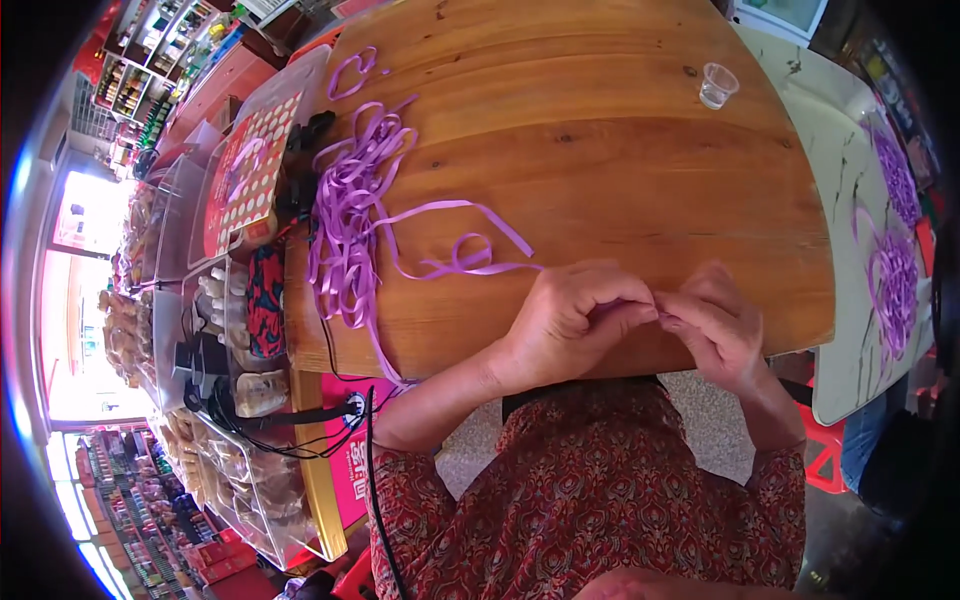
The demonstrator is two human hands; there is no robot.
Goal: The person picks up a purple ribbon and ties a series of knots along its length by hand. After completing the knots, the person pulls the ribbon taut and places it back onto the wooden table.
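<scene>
Left grip [592, 318], right grip [716, 325]: pinched closed on purple ribbon [500, 269] | fingertips meeting over wooden table [620, 200] | forearms converging

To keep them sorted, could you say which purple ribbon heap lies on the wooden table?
The large heap left of the left hand; both heaps at right rest on the white table.

Head view: I look from the wearer's head, through the left of two side-by-side cameras.
Facing: down and forward, over the patterned shirt [600, 470] toward the table [620, 190].
Nearness: close on the left grip [572, 325] and right grip [722, 325], right of centre; shelves [165, 40] lie far off, upper left.
Lens: wide fisheye, lines bending toward a dark rim.
</scene>
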